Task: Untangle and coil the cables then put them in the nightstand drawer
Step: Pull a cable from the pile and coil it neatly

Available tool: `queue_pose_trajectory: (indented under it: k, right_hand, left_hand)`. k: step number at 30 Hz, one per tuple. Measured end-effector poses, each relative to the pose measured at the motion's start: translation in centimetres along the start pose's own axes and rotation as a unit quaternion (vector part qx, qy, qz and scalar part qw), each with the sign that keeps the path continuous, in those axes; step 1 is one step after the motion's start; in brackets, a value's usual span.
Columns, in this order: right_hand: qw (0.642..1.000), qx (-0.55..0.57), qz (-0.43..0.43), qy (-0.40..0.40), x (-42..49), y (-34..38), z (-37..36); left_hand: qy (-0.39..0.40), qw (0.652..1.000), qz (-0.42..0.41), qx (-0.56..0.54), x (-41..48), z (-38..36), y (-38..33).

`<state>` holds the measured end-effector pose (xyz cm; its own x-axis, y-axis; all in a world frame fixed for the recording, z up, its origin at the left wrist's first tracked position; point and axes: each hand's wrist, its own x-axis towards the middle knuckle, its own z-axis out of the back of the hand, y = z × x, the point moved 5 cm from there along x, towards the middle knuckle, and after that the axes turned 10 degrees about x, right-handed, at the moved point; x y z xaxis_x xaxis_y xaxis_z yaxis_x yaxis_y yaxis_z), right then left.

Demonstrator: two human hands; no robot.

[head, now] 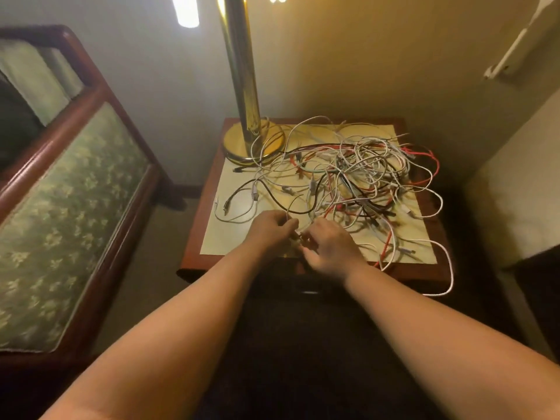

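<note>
Head view — hands (328, 250) on tangled cables (363, 171)

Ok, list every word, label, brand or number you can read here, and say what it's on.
No readable text anywhere in this view.
cables: the plugs are too small and blurred to show any marking.
brass lamp base: plain, no lettering visible.
cream nightstand top: plain, no print visible.
</note>
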<state>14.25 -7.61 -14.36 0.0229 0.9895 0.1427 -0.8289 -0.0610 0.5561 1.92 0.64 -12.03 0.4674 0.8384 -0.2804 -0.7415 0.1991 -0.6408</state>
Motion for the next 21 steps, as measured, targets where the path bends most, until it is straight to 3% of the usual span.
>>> queue_pose_trajectory:
  k: [6,11,14,17,21]
  right_hand:
    - [0.987,-0.123,0.091,-0.042,-1.1,1.4,0.1]
    - [0.993,-0.043,0.005,-0.106,-3.4,0.9,3.8]
    - [0.981,0.021,-0.054,-0.184,-3.4,0.9,7.3]
    - [0.939,0.147,-0.167,-0.262,-3.3,1.0,10.4]
    - [0.832,0.365,-0.221,-0.353,-2.6,2.3,12.9]
  left_hand:
    - [-0.05,0.995,-0.056,-0.07,-5.9,1.1,-0.4]
    - [-0.065,0.984,-0.079,-0.148,-12.3,3.7,-1.6]
    - [-0.093,0.972,-0.099,-0.193,-14.1,6.4,-2.4]
    - [-0.124,0.965,-0.113,-0.202,-14.9,8.3,-2.9]
    - [-0.131,0.98,-0.101,-0.109,-14.2,8.4,-2.9]
